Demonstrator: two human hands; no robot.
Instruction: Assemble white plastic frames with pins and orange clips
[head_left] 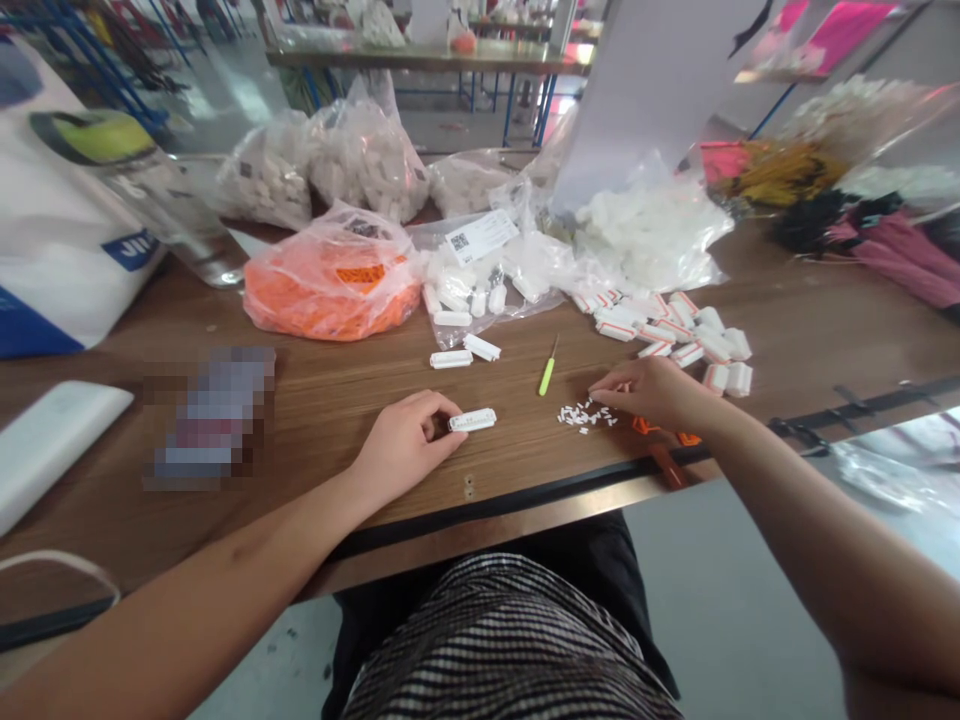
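My left hand [411,440] grips one end of a slim white plastic housing [474,420] between thumb and fingers, its open, detailed side facing up. Over the right edge of a pile of tiny white plastic pieces [582,417], my right hand [646,393] has its thumb and fingertips pinched together. Whether a piece is between those fingertips is too small to make out. Beyond the hands, two similar white housings [451,359] lie on the table. A thin tool with a yellow-green handle [547,377] rests between these and the pile.
White housings with orange strips [679,335] are heaped at right, beyond my right hand. Orange parts [686,438] lie by the front edge. Bags of white parts [367,155] and a bag of orange parts [330,285] stand behind. A bottle [176,215] stands left.
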